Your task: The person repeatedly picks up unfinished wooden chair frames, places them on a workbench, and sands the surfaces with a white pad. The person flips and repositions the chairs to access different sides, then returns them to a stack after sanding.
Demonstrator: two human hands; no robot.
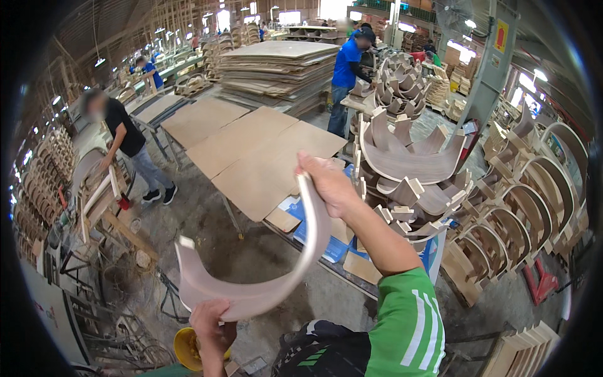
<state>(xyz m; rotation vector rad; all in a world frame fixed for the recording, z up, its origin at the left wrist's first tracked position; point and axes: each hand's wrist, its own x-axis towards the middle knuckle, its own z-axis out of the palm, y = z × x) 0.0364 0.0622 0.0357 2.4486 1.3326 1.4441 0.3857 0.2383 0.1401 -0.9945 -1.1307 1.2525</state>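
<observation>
A curved, U-shaped bent-wood panel (267,295) with a pale edge hangs in front of me, held between both hands. My right hand (326,182) grips its upper right end, the arm stretched forward over the table. Lower down, my left hand (212,323) is closed around the bottom of the curve. The panel's other end (186,244) points up at the left, free of any hand. Just right of my right arm, similar curved wooden panels (411,157) are stacked in a pile.
Flat brown boards (257,151) cover the table ahead. Curved pieces (527,201) are racked at right. A yellow bucket (187,349) stands below my left hand. A person in black (129,135) works at left, another in blue (345,66) beyond the table. A grey column (490,75) rises at right.
</observation>
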